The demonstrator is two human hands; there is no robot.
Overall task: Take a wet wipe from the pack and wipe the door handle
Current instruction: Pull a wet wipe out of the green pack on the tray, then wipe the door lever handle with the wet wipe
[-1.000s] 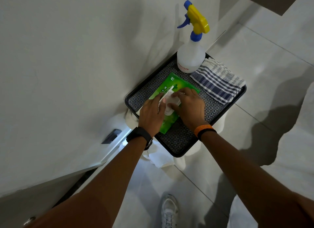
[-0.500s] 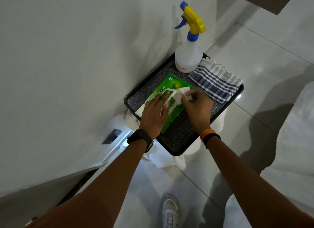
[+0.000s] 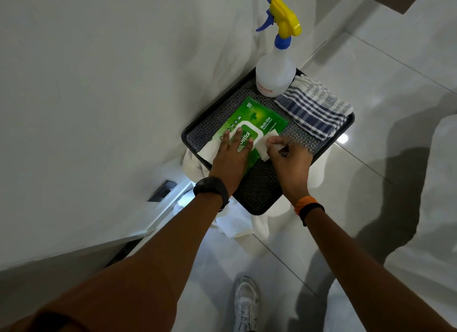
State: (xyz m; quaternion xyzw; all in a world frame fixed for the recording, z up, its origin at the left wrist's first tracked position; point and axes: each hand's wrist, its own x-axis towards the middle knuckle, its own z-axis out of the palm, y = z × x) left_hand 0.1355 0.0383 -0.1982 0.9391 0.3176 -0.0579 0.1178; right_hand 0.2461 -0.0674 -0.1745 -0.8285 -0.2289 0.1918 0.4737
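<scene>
The left hand [image 3: 228, 156] lay flat on the green pack [image 3: 249, 131] with its fingers spread, pressing the sticky flap down. Half a second before, that flap had been up and a white wipe [image 3: 265, 146] was only partly out; now the flap was closed and the wipe looked free of the pack. The right hand [image 3: 288, 156] pinched the wipe between thumb and fingertips, just beside the pack's right edge, and had moved away to the right since then. The pack sat in a black tray [image 3: 259, 198] low down by the white wall, and it had not moved. A spray bottle [image 3: 274, 72] stood at the far end of the tray, with a striped cloth [image 3: 314, 109] folded next to it (neither had been touched). Another bit of white paper [image 3: 207, 152] peeked out from under the left side of the pack. So the first part of the job looked done: the wipe was out and the pack was shut again. The door handle could not be seen in this view, so the person probably had to lift the wipe, turn and find it. The wipe was thin and floppy, so it might bunch up or slip if held too loosely.
</scene>
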